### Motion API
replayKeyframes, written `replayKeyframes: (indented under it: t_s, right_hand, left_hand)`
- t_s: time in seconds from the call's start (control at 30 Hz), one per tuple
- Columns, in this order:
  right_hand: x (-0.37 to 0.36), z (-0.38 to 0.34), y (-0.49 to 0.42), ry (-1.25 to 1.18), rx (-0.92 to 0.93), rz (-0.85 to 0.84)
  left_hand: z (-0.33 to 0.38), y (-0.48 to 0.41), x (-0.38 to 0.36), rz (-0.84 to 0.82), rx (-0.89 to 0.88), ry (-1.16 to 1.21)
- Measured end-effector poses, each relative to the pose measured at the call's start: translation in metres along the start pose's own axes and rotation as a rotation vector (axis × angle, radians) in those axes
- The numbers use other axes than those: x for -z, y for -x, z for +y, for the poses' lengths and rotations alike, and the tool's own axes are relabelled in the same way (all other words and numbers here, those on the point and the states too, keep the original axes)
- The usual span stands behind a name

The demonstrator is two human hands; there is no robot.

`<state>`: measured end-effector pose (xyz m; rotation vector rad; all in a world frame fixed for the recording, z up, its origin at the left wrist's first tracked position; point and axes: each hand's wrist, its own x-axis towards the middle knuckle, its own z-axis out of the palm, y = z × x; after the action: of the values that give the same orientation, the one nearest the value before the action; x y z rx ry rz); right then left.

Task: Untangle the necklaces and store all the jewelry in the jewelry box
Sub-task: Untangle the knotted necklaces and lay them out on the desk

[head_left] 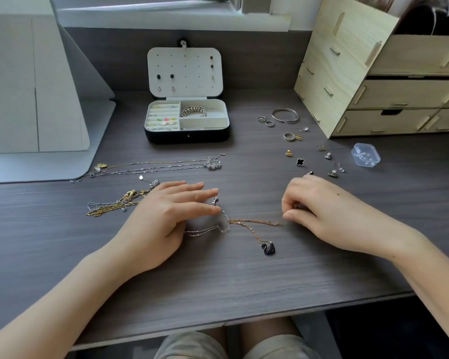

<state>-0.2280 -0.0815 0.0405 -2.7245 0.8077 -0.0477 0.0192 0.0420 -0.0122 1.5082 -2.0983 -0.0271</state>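
tangled necklaces (232, 225), between left hand (161, 218), right hand (329, 211)

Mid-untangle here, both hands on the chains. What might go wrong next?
The right hand seems to pinch the rose-gold chain; pulling while the left hand pins the silver chain may tighten their crossing.
The swan pendant could drag and snag.
The left hand may catch the gold tangle.

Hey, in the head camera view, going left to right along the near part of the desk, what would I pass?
In order: gold chain tangle → left hand → black swan pendant → right hand.
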Motion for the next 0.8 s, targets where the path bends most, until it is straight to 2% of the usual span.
replayKeyframes:
  t_s: [0.1, 0.2, 0.5, 0.8]
  right_hand:
    - [0.011, -0.005, -0.001, -0.277, -0.003, 0.087]
    - [0.020, -0.015, -0.006, -0.440, 0.064, 0.082]
    - [0.028, -0.062, -0.053, -0.530, 0.192, 0.071]
    - [0.009, -0.101, -0.098, -0.468, 0.281, -0.096]
  left_hand:
    - [0.006, 0.001, 0.004, 0.000, 0.009, -0.011]
    - [0.013, 0.011, 0.006, -0.052, 0.001, -0.045]
    - [0.030, 0.037, 0.011, -0.077, 0.040, -0.101]
    - [0.033, 0.043, 0.018, -0.033, 0.098, -0.108]
